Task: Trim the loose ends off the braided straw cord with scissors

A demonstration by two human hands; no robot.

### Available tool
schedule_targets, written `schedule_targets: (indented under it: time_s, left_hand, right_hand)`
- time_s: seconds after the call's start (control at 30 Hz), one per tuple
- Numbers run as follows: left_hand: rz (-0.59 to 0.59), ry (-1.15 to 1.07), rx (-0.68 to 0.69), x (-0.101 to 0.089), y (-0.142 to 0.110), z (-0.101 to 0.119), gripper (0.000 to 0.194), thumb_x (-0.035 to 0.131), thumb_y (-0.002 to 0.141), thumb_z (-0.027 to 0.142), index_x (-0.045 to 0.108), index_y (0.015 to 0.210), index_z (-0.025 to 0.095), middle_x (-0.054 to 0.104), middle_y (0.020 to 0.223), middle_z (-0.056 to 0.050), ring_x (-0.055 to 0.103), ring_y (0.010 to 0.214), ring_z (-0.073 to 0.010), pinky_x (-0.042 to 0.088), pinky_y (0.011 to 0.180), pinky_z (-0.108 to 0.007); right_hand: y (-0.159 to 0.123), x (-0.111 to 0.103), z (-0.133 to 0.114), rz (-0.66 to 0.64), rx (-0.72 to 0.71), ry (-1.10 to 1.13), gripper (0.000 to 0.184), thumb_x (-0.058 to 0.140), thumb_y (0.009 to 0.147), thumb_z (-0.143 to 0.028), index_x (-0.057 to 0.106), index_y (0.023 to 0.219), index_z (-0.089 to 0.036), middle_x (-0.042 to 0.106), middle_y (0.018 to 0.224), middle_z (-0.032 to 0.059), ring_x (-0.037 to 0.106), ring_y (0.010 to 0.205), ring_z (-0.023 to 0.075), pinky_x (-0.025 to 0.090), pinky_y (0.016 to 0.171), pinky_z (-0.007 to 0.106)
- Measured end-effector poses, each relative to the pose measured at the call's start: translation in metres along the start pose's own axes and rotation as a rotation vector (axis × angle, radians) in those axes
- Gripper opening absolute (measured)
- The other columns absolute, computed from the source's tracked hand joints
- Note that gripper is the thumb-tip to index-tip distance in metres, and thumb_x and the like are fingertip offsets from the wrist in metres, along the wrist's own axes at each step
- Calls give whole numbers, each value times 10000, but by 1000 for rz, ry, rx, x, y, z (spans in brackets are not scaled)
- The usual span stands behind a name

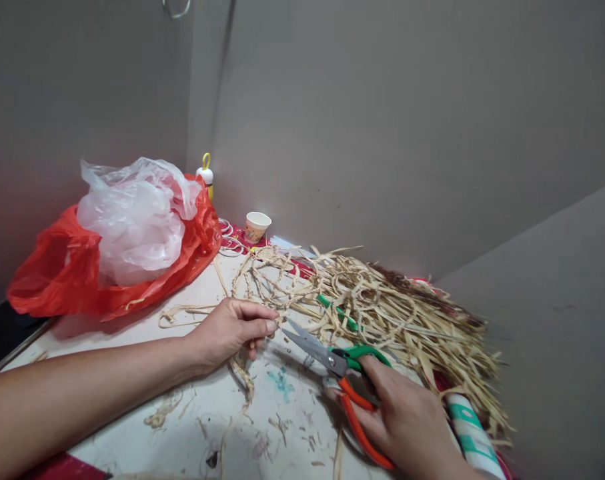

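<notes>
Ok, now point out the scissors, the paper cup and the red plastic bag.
Scissors (pixel 333 361), head view: the pivot where the blades cross.
Paper cup (pixel 255 231), head view: its outer wall.
Red plastic bag (pixel 65 270), head view: its side, picture left.

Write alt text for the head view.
The right hand holds slightly open scissors, blades pointing at the left hand, which pinches braided straw over a white table. Loose straw lies heaped on the right, a red plastic bag on the left.
</notes>
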State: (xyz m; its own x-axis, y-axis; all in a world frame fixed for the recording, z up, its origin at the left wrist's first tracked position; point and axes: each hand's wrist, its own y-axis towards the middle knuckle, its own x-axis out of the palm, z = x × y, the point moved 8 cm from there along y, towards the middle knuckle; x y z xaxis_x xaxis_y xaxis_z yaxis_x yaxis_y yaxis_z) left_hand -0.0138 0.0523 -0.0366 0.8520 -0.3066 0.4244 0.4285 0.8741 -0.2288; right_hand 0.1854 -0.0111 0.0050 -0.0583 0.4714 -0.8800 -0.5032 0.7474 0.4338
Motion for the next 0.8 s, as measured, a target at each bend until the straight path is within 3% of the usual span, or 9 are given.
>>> schedule_targets:
  time_s: [0.57, 0.8]
  left_hand:
    - [-5, -10, -1, 0, 1, -2, 282, 763, 635, 273, 670, 843, 106, 540, 471, 46, 451, 378, -52, 385, 388, -182]
    - [21, -32, 2, -4, 3, -5, 294, 768, 616, 278, 662, 819, 93, 547, 489, 37, 460, 397, -56, 394, 397, -186]
  right_hand:
    - [-7, 3, 2, 36, 6, -37, 292, 534, 798, -503, 477, 786, -217, 539, 577, -26, 548, 501, 133, 359, 485, 225]
    - [-9, -6, 0, 161, -33, -135, 362, 482, 829, -553, 501, 791, -193, 532, 575, -11, 532, 496, 137, 338, 494, 240]
